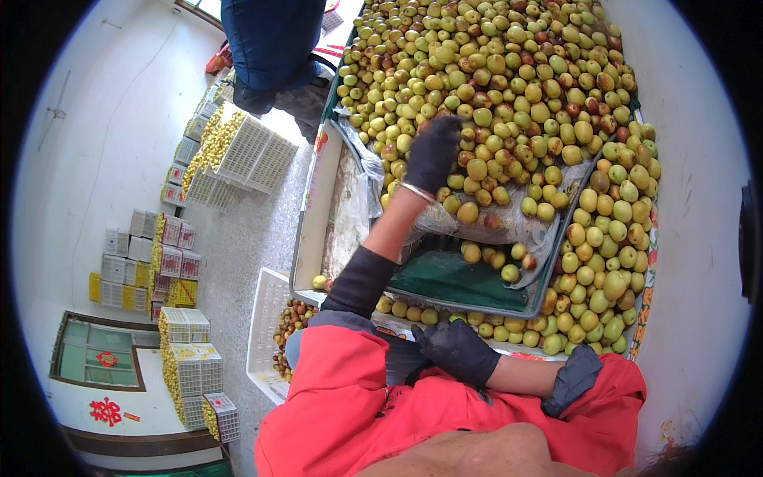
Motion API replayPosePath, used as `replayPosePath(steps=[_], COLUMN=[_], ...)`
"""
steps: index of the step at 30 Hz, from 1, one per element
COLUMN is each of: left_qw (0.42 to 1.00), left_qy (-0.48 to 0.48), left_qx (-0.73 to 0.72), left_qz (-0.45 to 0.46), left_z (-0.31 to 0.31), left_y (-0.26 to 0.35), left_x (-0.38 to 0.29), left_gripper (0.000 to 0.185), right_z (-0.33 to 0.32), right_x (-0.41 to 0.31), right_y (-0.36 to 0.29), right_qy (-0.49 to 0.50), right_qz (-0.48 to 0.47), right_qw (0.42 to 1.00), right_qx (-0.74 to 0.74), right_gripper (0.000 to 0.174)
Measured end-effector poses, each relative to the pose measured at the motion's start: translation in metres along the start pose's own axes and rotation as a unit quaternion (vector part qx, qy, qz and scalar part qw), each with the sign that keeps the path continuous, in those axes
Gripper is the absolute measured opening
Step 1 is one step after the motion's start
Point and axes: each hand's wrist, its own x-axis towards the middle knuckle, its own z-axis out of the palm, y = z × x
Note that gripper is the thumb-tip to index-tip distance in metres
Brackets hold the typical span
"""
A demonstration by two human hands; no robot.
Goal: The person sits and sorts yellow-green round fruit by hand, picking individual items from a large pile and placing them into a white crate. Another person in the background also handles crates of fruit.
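Observation:
A large heap of green and red-brown jujubes [501, 77] covers the sorting table before me. My left hand [435, 149], in a black glove, reaches into the near left part of the heap. Its fingers are partly hidden, so a grip on any fruit cannot be told. My right hand [459, 352], also black-gloved, is curled at the table's near edge, beside a row of jujubes. What its fingers hold, if anything, is hidden. Between my hands lies a grey-rimmed opening with a green bottom [453, 274], where a few jujubes rest beside crumpled clear plastic film [506, 217].
A white plastic crate [262, 334] of small brown jujubes stands on the floor at my left. A person in dark blue trousers [268, 42] is at the table's far left. Filled stacked crates [256, 155] line the left wall. A white wall [685, 179] runs along the right.

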Motion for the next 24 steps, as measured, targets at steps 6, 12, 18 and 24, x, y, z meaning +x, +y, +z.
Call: replayPosePath(steps=[6, 12, 18, 24], left_qw=[0.96, 0.967, 0.773, 0.574], left_qy=[-0.097, -0.164, -0.232, -0.161], left_qx=[0.243, -0.168, -0.585, -0.724], left_qz=[-0.097, -0.1, -0.085, -0.346], left_z=[-0.025, -0.046, -0.055, -0.077], left_y=[-0.055, -0.034, 0.002, -0.004], left_x=[0.021, 0.022, -0.03, -0.055], left_gripper=[0.04, 0.039, 0.047, 0.061], right_z=[-0.004, -0.001, -0.001, 0.009], right_x=[0.003, 0.0, -0.001, -0.003], right_y=[-0.001, 0.002, 0.0, 0.004], right_qy=[0.008, 0.002, -0.011, -0.013], right_qz=[0.003, 0.011, 0.0, -0.009], right_qw=[0.999, 0.999, 1.0, 1.0], right_qx=[0.037, 0.038, -0.009, 0.007], right_gripper=[0.02, 0.025, 0.032, 0.039])
